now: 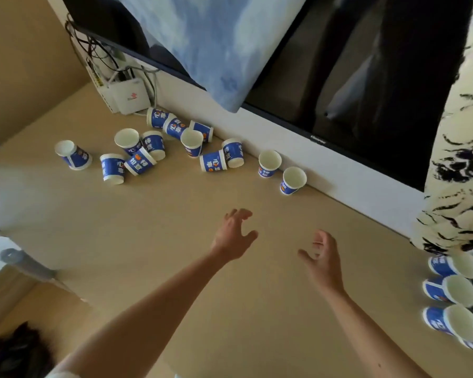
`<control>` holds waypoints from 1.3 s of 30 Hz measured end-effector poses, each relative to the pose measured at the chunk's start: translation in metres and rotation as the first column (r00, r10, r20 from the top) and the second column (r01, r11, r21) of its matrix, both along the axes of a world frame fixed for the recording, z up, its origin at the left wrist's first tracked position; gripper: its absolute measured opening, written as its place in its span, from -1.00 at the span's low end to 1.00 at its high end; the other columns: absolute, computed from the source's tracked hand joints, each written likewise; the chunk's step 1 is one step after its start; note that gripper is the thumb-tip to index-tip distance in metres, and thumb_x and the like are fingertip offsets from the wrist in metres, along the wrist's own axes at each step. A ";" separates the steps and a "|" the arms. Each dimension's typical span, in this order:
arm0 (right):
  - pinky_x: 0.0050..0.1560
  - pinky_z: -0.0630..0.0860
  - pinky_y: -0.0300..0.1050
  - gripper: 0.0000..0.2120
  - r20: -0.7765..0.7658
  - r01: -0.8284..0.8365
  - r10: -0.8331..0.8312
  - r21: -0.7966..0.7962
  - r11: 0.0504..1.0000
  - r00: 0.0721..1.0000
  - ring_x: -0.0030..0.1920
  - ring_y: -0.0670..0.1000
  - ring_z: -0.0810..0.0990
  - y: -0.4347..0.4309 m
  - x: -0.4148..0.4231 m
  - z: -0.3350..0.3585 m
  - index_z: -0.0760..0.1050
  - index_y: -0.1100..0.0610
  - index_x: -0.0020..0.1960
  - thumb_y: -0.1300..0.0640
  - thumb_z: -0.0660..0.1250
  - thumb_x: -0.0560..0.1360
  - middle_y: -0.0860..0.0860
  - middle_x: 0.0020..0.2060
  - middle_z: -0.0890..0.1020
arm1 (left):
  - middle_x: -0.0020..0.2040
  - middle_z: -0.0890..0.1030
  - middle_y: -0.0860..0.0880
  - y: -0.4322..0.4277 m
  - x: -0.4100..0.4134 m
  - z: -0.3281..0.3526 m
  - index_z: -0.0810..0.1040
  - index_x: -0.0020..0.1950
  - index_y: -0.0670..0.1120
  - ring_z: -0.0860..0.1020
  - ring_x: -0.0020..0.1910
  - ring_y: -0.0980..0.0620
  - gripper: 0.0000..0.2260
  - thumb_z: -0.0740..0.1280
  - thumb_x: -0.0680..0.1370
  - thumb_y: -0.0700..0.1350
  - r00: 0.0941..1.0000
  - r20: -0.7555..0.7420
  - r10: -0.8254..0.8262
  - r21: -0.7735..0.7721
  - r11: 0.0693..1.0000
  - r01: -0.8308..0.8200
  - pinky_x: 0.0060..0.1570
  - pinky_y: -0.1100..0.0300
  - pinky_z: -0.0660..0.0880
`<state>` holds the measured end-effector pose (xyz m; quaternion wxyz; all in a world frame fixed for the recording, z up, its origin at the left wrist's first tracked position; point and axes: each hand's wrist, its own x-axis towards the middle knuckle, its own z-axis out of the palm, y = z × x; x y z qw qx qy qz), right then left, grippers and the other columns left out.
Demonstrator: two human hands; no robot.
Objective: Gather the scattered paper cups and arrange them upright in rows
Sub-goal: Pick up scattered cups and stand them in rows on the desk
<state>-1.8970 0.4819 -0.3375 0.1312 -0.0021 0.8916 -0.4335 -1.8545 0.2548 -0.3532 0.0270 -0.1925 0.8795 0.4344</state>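
Grips spread and empty: left hand (234,236), right hand (322,257), over the surface (175,241). The scattered cups (153,148) lie under the left end of the television (352,91); 2 upright cups (269,162) stand nearer its middle. Risk: a hasty reach topples those or crushes thin walls.

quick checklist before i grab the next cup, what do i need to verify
1. Left hand free: ok, open and holding nothing.
2. Right hand free: ok, open and holding nothing.
3. Path to the nearest upright cup by the TV: ok, only bare table lies between it and the hands.
4. Scattered cups gathered: not ok, several lie on their sides in a loose cluster at the far left.
5. Room in the row of cups on the right: cannot tell, the frame edge cuts it off.
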 end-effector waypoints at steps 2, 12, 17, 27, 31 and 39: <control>0.22 0.47 0.16 -0.33 0.011 0.024 -0.024 0.023 0.999 1.000 0.16 0.15 0.52 -0.015 -0.020 0.002 0.32 0.24 0.41 0.34 0.52 0.38 0.13 0.20 0.45 | 0.21 0.50 -0.08 -0.012 -0.033 0.001 0.43 0.34 -0.09 0.45 0.21 -0.05 -0.51 0.47 0.45 -0.10 1.000 -0.020 0.012 0.005 1.000 -0.012 0.14 0.17 0.39; 0.23 0.46 -0.01 -0.09 0.058 0.085 -0.090 0.085 0.993 0.994 0.26 0.11 0.48 -0.070 -0.119 -0.005 0.21 0.22 0.51 0.21 0.62 0.29 0.15 0.36 0.37 | 0.45 0.31 -0.20 -0.044 -0.182 -0.016 0.12 0.54 -0.20 0.26 0.45 -0.17 -0.20 0.49 0.43 -0.14 0.998 -0.037 0.041 -0.018 0.999 -0.042 0.44 0.07 0.21; 0.24 0.47 0.05 -0.06 0.066 0.040 -0.055 0.208 0.977 0.996 0.32 0.17 0.44 -0.091 -0.156 -0.019 0.26 0.19 0.47 0.14 0.64 0.21 0.14 0.31 0.41 | 0.32 0.37 -0.14 -0.053 -0.214 -0.034 0.18 0.44 -0.14 0.42 0.28 -0.14 -0.22 0.56 0.36 -0.10 0.996 -0.001 -0.092 -0.103 0.990 0.091 0.29 0.04 0.40; 0.03 0.50 0.00 -0.39 0.011 0.009 -0.013 0.316 0.949 1.000 0.17 0.21 0.57 -0.119 -0.180 -0.029 0.40 0.19 0.27 0.01 0.56 0.35 0.13 0.17 0.53 | 0.25 0.52 -0.02 -0.046 -0.213 -0.044 0.34 0.33 -0.03 0.48 0.25 -0.08 -0.30 0.55 0.30 0.11 0.969 -0.018 -0.245 -0.142 0.960 0.240 0.22 -0.02 0.43; 0.02 0.49 -0.06 -0.32 -0.042 -0.023 0.035 0.260 0.965 0.998 0.13 0.13 0.56 -0.106 -0.165 -0.020 0.35 0.15 0.30 0.03 0.58 0.30 0.06 0.15 0.54 | 0.19 0.57 0.00 -0.045 -0.191 -0.036 0.35 0.29 0.02 0.53 0.19 -0.07 -0.36 0.56 0.32 0.08 0.965 -0.013 -0.262 -0.075 0.963 0.260 0.19 -0.01 0.42; 0.04 0.45 -0.08 -0.42 -0.132 0.020 0.005 0.187 0.982 0.991 0.13 0.10 0.52 -0.053 -0.104 0.003 0.40 0.13 0.21 0.04 0.58 0.31 0.04 0.11 0.53 | 0.19 0.59 -0.01 -0.027 -0.123 -0.009 0.39 0.29 0.00 0.54 0.14 -0.05 -0.35 0.60 0.30 0.06 0.973 -0.075 -0.219 -0.022 0.976 0.218 0.12 -0.03 0.52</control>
